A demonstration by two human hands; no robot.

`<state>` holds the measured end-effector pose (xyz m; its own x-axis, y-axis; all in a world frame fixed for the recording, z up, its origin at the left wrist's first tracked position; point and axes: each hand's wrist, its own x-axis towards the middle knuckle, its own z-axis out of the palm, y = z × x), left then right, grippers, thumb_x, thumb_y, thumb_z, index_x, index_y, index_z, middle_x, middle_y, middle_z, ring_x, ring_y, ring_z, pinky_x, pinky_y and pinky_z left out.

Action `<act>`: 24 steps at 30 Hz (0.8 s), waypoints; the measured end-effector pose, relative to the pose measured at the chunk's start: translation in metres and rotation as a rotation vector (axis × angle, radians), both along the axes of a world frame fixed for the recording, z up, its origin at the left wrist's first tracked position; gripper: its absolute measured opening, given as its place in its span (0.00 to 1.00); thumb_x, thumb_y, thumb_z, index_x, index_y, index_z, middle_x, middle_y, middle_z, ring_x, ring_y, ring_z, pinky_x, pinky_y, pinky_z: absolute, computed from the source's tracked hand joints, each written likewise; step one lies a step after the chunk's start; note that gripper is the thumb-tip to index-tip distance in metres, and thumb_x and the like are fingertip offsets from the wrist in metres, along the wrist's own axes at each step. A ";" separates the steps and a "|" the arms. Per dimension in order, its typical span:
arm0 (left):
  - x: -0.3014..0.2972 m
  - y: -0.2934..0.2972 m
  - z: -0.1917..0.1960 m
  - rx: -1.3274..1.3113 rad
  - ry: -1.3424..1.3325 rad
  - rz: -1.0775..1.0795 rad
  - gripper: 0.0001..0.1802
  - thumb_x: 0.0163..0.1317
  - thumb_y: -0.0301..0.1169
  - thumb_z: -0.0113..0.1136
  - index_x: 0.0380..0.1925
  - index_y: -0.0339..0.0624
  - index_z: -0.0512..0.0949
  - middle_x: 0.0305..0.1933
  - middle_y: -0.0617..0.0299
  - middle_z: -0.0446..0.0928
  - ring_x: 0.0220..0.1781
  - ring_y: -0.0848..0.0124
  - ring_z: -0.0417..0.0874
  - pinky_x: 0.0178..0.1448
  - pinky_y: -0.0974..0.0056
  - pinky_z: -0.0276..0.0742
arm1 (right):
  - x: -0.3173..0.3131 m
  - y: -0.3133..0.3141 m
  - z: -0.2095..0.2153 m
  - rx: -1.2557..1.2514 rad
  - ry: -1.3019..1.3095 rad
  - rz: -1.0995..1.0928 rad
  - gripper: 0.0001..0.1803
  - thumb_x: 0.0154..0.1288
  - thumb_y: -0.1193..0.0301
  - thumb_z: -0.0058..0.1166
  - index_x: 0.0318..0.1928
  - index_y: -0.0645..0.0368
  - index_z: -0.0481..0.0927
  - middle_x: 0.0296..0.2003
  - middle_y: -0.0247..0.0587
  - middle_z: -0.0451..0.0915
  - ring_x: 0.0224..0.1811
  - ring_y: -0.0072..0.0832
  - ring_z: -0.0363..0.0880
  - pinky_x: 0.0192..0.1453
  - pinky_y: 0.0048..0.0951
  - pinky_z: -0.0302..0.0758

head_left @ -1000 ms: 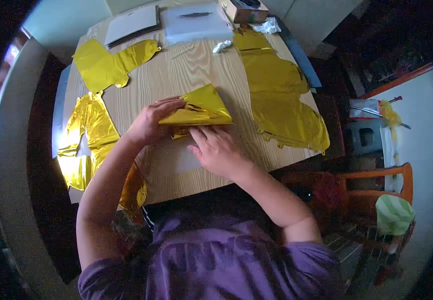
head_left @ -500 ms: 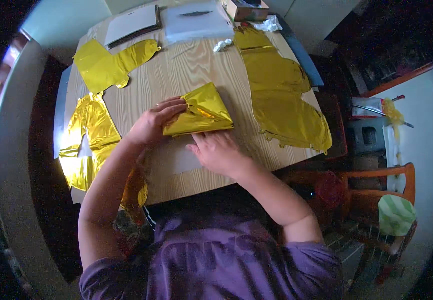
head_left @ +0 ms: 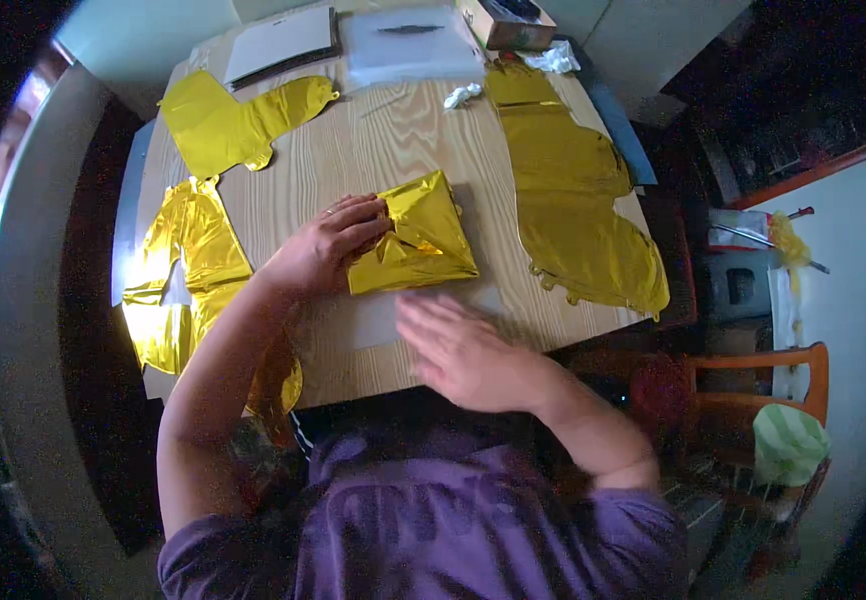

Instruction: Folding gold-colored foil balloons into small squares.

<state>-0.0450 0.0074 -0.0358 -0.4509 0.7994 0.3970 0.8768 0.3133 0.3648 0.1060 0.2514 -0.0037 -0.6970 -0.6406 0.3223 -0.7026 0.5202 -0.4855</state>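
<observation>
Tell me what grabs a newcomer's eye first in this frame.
The gold foil: a folded foil packet at the middle of the wooden table, pinned at its left edge by the left hand. The right hand, blurred, hovers open just below it. Flat foil balloons lie around: a large one on the right and crumpled ones on the left.

a brown cardboard box (head_left: 505, 20) stands open at the table's far edge, beside a flat clear plastic packet (head_left: 408, 45).
</observation>
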 end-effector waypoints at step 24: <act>-0.003 -0.012 -0.001 -0.059 -0.192 -0.006 0.33 0.63 0.29 0.62 0.70 0.43 0.66 0.67 0.47 0.71 0.70 0.48 0.69 0.73 0.48 0.67 | -0.073 0.037 -0.003 0.363 0.462 0.055 0.18 0.59 0.69 0.56 0.49 0.64 0.82 0.48 0.50 0.83 0.54 0.40 0.81 0.59 0.40 0.76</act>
<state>-0.0481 -0.0048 -0.0367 -0.5092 0.8215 0.2565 0.7947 0.3344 0.5066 0.0331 0.2883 -0.0063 -0.4994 -0.7980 0.3374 -0.8295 0.5528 0.0796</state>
